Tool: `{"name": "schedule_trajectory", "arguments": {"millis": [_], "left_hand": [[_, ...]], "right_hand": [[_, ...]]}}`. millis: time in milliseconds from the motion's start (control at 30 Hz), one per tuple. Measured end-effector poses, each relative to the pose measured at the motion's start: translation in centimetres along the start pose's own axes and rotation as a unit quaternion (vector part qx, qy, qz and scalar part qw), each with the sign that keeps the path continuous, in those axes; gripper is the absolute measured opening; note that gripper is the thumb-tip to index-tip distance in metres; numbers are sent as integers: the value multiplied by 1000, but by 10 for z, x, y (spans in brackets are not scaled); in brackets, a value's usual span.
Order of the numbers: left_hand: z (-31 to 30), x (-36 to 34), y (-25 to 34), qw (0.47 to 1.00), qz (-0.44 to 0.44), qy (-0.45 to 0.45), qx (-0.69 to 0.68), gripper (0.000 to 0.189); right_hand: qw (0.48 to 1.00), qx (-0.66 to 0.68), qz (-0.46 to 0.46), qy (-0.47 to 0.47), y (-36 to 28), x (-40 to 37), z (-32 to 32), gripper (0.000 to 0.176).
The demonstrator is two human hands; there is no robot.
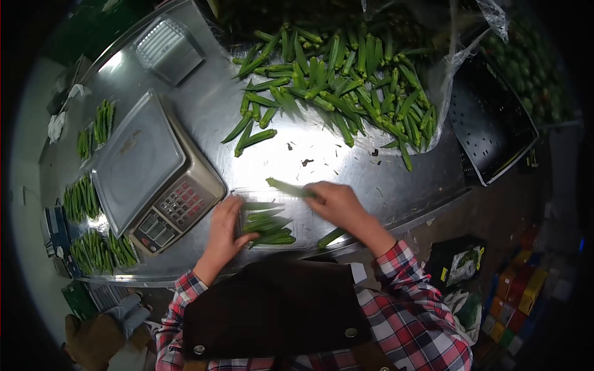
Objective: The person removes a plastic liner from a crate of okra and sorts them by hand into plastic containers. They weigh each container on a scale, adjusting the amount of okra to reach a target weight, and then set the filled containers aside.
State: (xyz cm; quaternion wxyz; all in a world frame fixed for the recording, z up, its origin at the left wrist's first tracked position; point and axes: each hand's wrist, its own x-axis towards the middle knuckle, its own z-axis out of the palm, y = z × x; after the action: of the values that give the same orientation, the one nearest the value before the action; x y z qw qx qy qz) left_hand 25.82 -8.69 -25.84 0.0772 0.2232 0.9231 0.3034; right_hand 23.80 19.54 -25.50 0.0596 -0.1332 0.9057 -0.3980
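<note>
Overhead light glares off the steel table (322, 157); fisheye edges dark, hands motion-blurred.

Shirt (427, 334): long-sleeved plaid in red, white and dark blue
Sleeves (179, 300): same plaid, with cuffs ending at the wrists
Apron (278, 309): dark brown with a plain front and two small round metal studs (351, 332)
Left hand (224, 226), right hand (337, 204): bare

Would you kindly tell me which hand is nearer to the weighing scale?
Left. The left hand lies just right of the scale, near its keypad, beside a small okra bundle. The right hand is farther right, past that bundle, holding an okra pod.
</note>
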Motion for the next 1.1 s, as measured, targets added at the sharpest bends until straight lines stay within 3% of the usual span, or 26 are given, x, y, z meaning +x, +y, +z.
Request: {"name": "schedule_trajectory", "arguments": {"millis": [33, 133, 233, 367, 533, 600, 633, 700, 733, 767, 833, 900, 933, 967, 1033, 1100], "left_hand": [[1, -6, -2, 999, -29, 38, -16, 76], [3, -16, 5, 997, -9, 78, 20, 77], [13, -14, 6, 994, 66, -4, 90, 77], [27, -16, -7, 992, 61, -34, 103, 72], [11, -6, 18, 997, 56, 36, -46, 62], [11, -5, 28, 987, 56, 41, -145, 60], [23, -6, 28, 935, 29, 52, -348, 60], [47, -5, 39, 797, -65, 16, -601, 60], [48, 5, 47, 789, -75, -56, -608, 57], [54, 11, 53, 736, -113, -107, -658, 54], [67, 26, 62, 614, -185, -206, -739, 50], [64, 40, 76, 555, -223, -236, -766, 36], [65, 43, 75, 528, -250, -234, -777, 34], [68, 44, 74, 499, -278, -230, -788, 32], [74, 43, 62, 474, -294, -216, -801, 31], [74, 52, 62, 474, -316, -187, -800, 30]], "right_hand": [[999, -20, -28, -12, -7, 0, 9, 16], [995, -30, -71, -63, -14, 3, 31, 22], [997, -19, -58, -42, 9, -7, 16, 24], [981, -106, 6, -163, 25, -46, -41, 19], [958, -172, 16, -230, 36, -80, -16, 23], [975, -79, 56, -199, 41, -81, -26, 24], [980, -31, 74, -181, 44, -81, -32, 25], [985, 70, 91, -127, 42, -80, -38, 25], [982, 100, 109, -117, 33, -78, -37, 25], [977, 128, 128, -109, 22, -75, -36, 25], [955, 196, 119, -188, -1, -59, -32, 29], [982, 75, 119, -124, 8, -37, -36, 27], [992, 10, 127, 22, 29, -23, -38, 27], [976, -54, 133, 166, 52, -5, -44, 28], [916, -208, 153, 307, 75, 32, -73, 29], [911, -272, 161, 265, 109, 55, -82, 31]]}}
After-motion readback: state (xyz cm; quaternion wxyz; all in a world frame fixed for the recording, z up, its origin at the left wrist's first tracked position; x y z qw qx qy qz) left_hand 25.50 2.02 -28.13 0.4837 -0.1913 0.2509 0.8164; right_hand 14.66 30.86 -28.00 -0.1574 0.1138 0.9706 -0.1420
